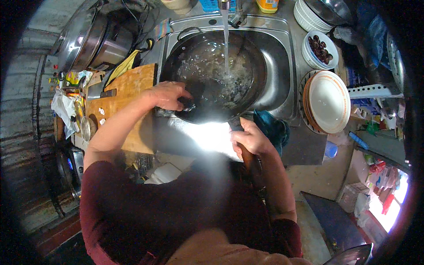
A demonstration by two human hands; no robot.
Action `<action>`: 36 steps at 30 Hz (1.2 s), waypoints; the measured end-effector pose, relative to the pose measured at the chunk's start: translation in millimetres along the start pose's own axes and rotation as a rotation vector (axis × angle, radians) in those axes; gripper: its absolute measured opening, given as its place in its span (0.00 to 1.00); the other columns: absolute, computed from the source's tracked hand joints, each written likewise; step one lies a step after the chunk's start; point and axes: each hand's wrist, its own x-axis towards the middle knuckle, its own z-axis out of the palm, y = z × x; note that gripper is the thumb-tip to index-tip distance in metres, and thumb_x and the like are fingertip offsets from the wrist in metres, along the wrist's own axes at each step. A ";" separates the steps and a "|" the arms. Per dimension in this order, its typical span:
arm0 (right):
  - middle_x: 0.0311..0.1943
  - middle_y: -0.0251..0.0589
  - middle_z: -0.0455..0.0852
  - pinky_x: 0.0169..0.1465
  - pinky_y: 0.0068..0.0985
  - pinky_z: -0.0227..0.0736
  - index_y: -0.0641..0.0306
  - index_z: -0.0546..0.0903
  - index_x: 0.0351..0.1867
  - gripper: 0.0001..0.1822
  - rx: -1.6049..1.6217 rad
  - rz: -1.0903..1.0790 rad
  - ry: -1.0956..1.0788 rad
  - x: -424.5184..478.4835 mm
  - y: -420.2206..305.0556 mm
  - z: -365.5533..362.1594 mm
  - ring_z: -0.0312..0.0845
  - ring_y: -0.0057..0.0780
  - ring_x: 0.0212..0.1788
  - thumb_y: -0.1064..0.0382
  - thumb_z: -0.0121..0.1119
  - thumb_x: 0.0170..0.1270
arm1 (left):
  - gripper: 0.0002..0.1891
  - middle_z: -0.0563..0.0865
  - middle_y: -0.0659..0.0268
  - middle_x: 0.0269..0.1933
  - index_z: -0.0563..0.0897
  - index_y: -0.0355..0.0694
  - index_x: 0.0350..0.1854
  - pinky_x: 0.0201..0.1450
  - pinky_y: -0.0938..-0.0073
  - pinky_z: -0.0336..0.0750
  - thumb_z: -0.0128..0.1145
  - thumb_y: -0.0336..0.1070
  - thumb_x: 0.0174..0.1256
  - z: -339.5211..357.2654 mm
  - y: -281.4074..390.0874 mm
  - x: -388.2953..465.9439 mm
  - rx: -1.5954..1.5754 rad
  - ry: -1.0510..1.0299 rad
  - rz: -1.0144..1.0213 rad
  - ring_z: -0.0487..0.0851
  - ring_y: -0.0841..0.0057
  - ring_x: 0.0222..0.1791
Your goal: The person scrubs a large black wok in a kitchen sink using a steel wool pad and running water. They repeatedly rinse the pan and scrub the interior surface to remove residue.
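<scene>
A dark wok (212,96) rests in the stainless steel sink (281,79), with water pooled in it. A stream from the tap (224,4) falls into the pool. At the wok's left rim, my left hand (170,96) curls around what looks like a metal scrubber (188,106), mostly hidden by the fingers. My right hand (250,135) grips the wok's wooden handle (248,157) at the near side. Just right of that hand lies a dark teal cloth (271,127).
A wooden cutting board (137,122) bearing a cleaver (102,92) sits left, near a large steel pot (109,49). To the right are stacked plates (329,102) and a white bowl (311,63) of dark food pieces. A yellow-orange bottle (267,5) stands behind the sink.
</scene>
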 end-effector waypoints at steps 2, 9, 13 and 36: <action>0.19 0.36 0.74 0.17 0.25 0.66 0.64 0.71 0.43 0.09 0.080 0.081 0.010 -6.9 -6.3 9.4 0.70 0.24 0.16 0.71 0.53 0.62 | 0.25 0.83 0.52 0.52 0.84 0.51 0.56 0.62 0.59 0.72 0.60 0.43 0.52 4.2 -9.0 -11.9 -0.005 -0.013 0.035 0.78 0.54 0.57; 0.22 0.27 0.72 0.19 0.22 0.63 0.58 0.72 0.37 0.07 0.509 0.226 -0.072 -20.2 -10.5 29.4 0.68 0.19 0.17 0.62 0.59 0.64 | 0.23 0.88 0.53 0.46 0.87 0.45 0.50 0.58 0.63 0.74 0.56 0.43 0.50 -46.6 11.5 -38.5 -0.056 -0.087 0.004 0.83 0.55 0.51; 0.23 0.26 0.71 0.19 0.20 0.60 0.56 0.71 0.34 0.08 0.655 0.180 -0.243 -15.8 -7.2 31.3 0.66 0.16 0.17 0.59 0.58 0.66 | 0.22 0.88 0.53 0.40 0.87 0.42 0.47 0.50 0.63 0.78 0.56 0.44 0.49 -96.1 40.1 -51.1 0.004 -0.039 -0.044 0.86 0.56 0.43; 0.23 0.25 0.68 0.16 0.16 0.61 0.58 0.74 0.38 0.05 0.722 0.149 -0.335 -14.6 -30.1 13.1 0.65 0.11 0.17 0.60 0.53 0.70 | 0.23 0.87 0.51 0.43 0.83 0.36 0.52 0.52 0.68 0.75 0.57 0.42 0.54 -135.6 66.4 -48.0 -0.043 0.096 -0.045 0.84 0.61 0.46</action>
